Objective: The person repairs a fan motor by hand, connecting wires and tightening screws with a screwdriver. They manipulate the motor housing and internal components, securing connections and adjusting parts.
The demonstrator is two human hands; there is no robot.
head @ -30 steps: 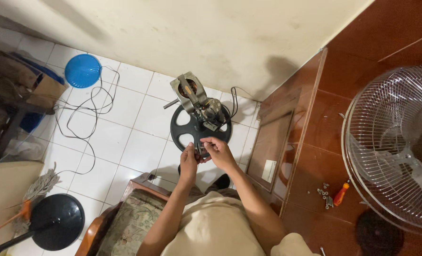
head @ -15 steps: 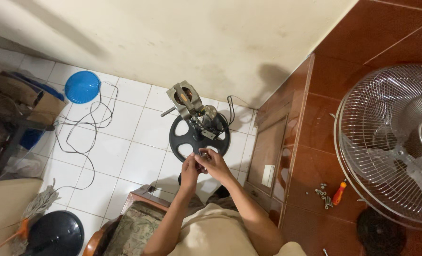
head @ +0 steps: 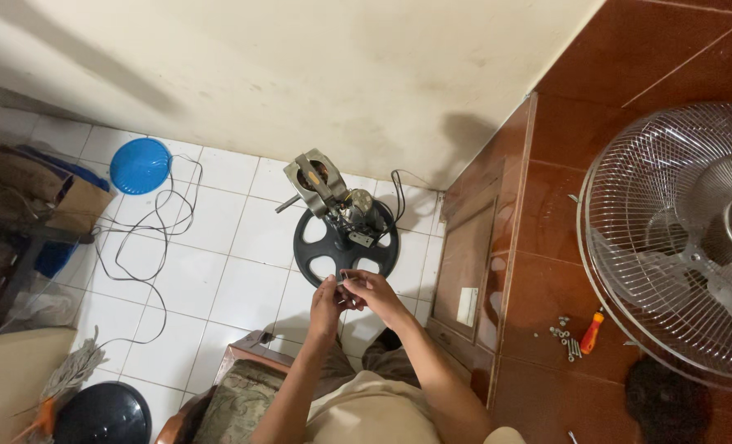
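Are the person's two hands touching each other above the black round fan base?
Touching. The head view shows the left hand and right hand meeting at the fingertips around something small, just below the fan base.

a brown cardboard box (head: 49,193) stands open at the left, on the white-tiled floor (head: 226,279).

Bare forearms, beige short-sleeve top, dark trousers, no gloves

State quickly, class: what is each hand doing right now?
Left hand: closed on a small dark part, too small to identify.
Right hand: closed on that same part.
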